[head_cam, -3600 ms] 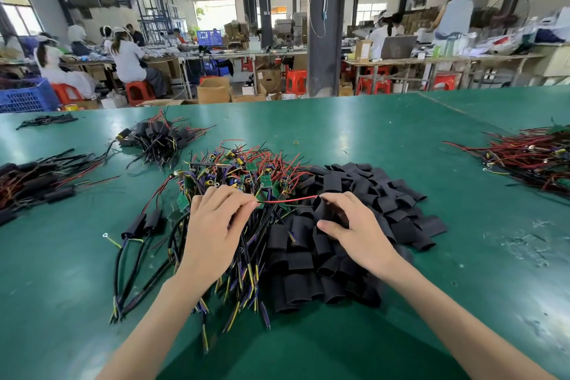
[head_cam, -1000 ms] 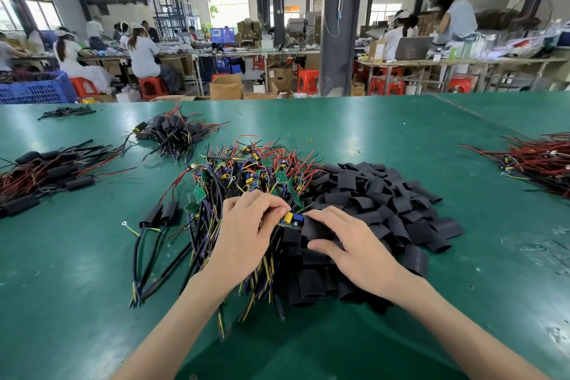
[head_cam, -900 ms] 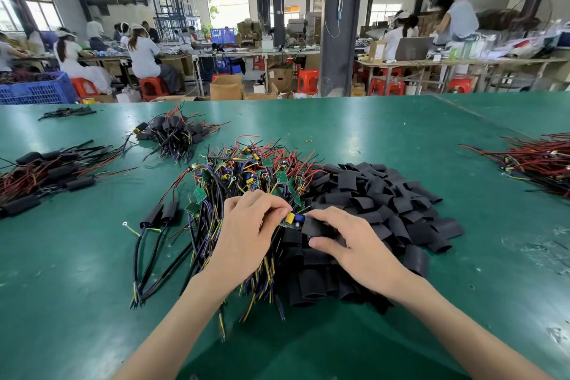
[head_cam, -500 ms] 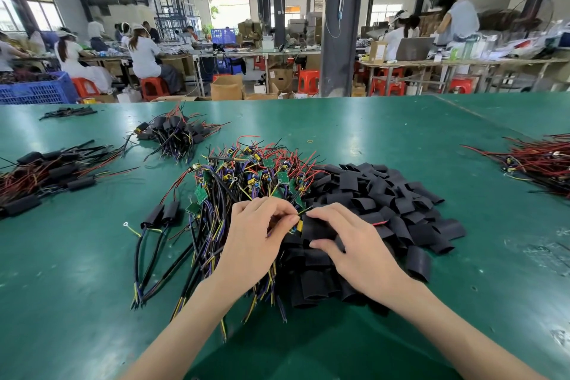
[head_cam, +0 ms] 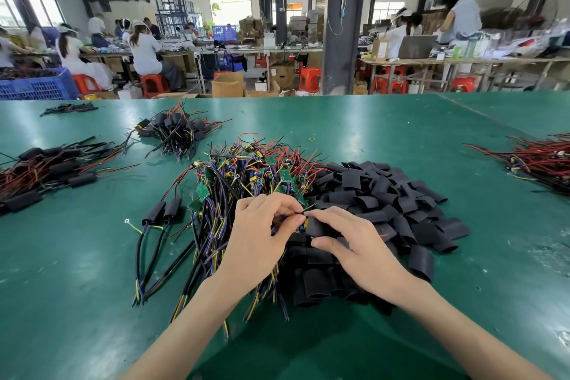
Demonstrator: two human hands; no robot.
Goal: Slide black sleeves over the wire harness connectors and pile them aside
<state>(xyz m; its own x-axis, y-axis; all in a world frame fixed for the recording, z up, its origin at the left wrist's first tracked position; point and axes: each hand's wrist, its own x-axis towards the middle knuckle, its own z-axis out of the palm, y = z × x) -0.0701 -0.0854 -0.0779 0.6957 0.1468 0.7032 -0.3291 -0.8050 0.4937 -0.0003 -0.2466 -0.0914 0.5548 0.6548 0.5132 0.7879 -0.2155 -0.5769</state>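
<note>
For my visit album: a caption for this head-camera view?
Left hand and right hand fit a black sleeve over a harness connector at a green table.

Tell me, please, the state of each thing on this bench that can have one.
black sleeve, partly over a connector, tip showing.
left hand, pinching the harness at that connector.
right hand, gripping the black sleeve.
sleeve heap, empty, loose.
harness heap, tangled, green boards bare.
two harnesses left of it, sleeved.
left pile, sleeved.
rear pile, sleeved.
</note>
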